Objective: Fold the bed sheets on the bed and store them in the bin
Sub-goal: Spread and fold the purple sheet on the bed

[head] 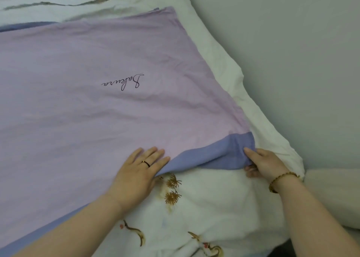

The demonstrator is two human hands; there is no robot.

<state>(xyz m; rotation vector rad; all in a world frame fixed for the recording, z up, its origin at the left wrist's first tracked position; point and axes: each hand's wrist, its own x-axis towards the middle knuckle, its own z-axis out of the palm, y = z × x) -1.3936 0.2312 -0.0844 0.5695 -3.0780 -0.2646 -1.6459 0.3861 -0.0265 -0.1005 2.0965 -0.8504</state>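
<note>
Head view: looking down on a bed [224,67] where a lilac sheet [93,110] is lying spread across the left and middle of the scene.
Sheet: it is lying mostly flat, with embroidered script [123,82] showing near its middle and light creases running through it.
Blue border: a blue band [212,153] is showing along the near right edge, lifted slightly off the bedding.
Left hand: the left hand [140,171] is resting open and flat on the sheet, fingers spread, pressing the lilac cloth down just left of the blue band; a ring is showing on one finger.
Right hand: the right hand [263,163] is pinching the near right corner of the blue band between thumb and fingers, a beaded bracelet sitting at the wrist.
Under the sheet: a white floral quilt [194,208] is showing near the hands, with white bedding running along the right by the wall [292,42].
Progress: judging by the layout, folding is only getting under way; the sheet is looking open or at most once folded.
Left to do: further folds, then storing.
Bin: not appearing in view.
</note>
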